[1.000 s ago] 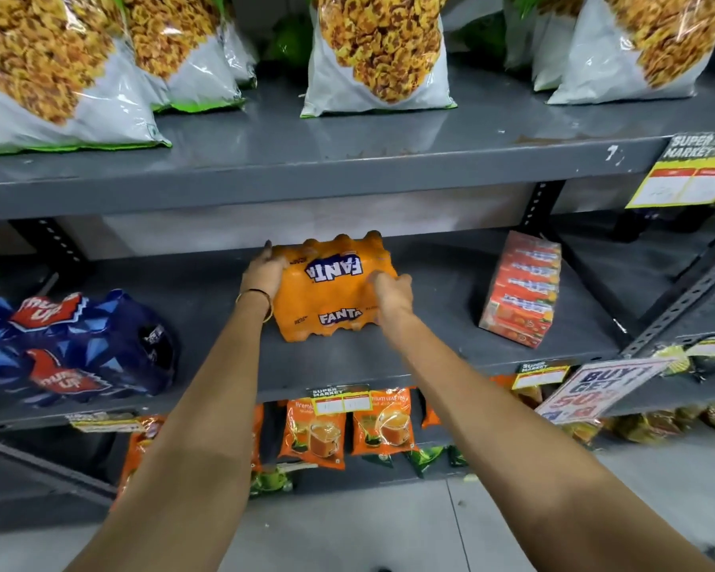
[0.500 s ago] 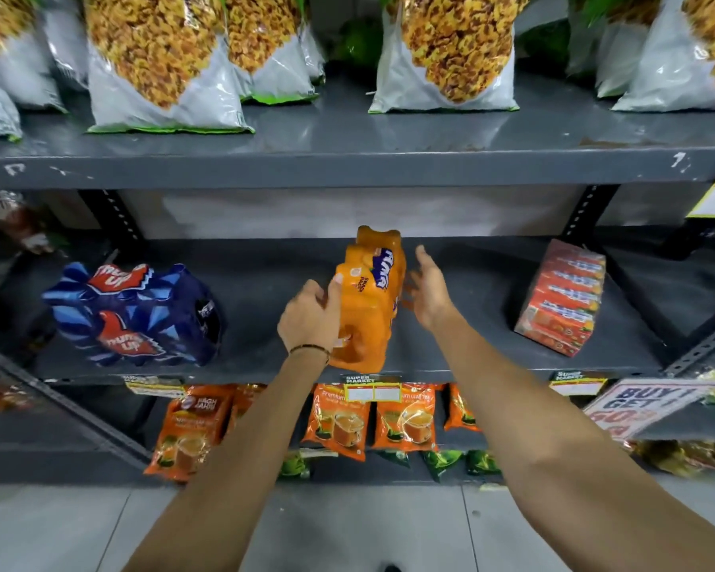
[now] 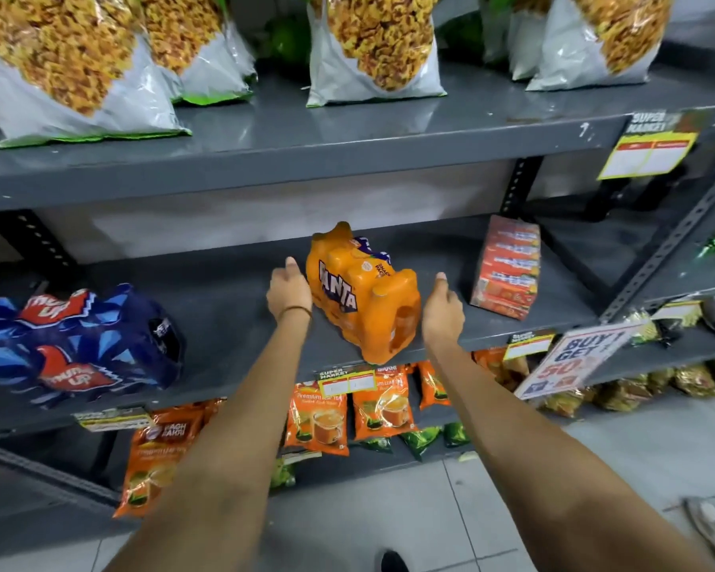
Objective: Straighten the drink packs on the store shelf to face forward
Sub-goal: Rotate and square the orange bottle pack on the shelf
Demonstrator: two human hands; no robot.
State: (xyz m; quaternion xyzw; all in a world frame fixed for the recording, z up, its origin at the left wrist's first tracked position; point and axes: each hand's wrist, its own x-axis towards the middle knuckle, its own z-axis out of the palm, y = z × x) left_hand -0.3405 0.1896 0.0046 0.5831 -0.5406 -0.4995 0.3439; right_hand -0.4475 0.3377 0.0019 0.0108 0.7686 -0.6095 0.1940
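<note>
An orange Fanta pack stands on the grey middle shelf. It is turned at an angle, its logo side faces front-left, and one corner juts over the front edge. My left hand lies against the pack's left face, thumb up and fingers loose. My right hand hovers just off the pack's right end with fingers slightly curled, holding nothing. A dark blue Thums Up pack lies skewed at the left of the same shelf.
A red carton pack stands to the right of the Fanta pack. Large snack bags line the upper shelf. Orange tea pouches hang below. A promo sign sticks out at the right shelf edge.
The Fanta pack has swung from broadside through end-on to a diagonal with its logo front-left. My left hand has let go of its near end, and both hands now flank it.
</note>
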